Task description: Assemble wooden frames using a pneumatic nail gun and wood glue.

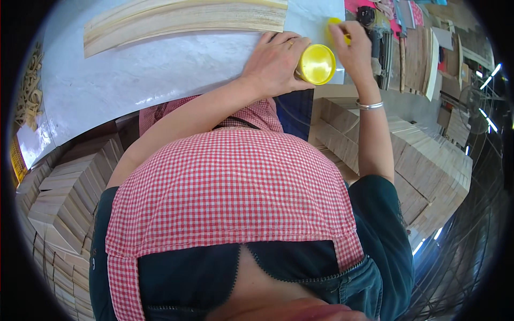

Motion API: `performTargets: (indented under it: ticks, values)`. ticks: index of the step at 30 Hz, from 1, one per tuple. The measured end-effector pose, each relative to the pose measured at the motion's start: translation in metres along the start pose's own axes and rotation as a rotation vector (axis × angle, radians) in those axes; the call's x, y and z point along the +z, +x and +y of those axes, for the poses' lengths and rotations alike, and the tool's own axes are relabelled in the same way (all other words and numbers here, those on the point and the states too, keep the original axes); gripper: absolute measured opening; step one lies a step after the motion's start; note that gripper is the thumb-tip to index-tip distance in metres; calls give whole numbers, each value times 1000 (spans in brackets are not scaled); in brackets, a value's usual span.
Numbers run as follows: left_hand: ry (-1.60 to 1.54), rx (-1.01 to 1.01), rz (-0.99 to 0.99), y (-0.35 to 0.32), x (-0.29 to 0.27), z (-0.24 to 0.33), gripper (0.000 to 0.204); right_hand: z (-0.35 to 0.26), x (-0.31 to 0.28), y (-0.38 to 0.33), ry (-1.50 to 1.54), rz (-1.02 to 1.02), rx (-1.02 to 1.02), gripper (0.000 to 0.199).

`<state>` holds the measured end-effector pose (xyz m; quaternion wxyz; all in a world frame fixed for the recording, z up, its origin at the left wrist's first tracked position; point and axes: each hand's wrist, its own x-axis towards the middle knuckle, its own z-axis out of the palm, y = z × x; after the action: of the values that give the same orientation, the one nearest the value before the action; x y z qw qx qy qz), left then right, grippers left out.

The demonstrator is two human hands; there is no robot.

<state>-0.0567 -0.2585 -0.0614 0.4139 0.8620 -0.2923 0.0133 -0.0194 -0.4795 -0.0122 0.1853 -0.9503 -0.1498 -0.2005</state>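
Note:
A round yellow tub [318, 65] is gripped by my left hand [274, 64], whose fingers curl around its side at the table's front edge. Its round end faces up; whether that is a lid or the open inside, I cannot tell. My right hand [354, 47] is closed on a smaller yellow piece [335, 22], perhaps a lid, just beyond the tub and to its right. Fingers cover part of that piece. Long pale wooden boards [187, 22] lie on the table's white covering [155, 69], to the left of both hands.
Stacks of wooden boards stand at the lower left [67, 206] and on the right [412, 166]. Wood shavings [32, 88] are heaped beyond the table's left end. A dark round object [365, 15] and more boards [418, 61] are at the upper right.

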Motion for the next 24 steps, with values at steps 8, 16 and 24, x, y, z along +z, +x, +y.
performTargets:
  ticks: [8, 16, 24]
  values:
    - [19, -44, 31, -1, -3, -1, 79, -62, -43, -13, 326, -241, 324, 7]
    - [6, 8, 5, 0, -3, -2, 77, -61, -45, -20, 187, -391, 417, 8]
    - [19, -24, 10, -2, -3, -2, 77, -73, -66, -7, 185, -204, 416, 11]
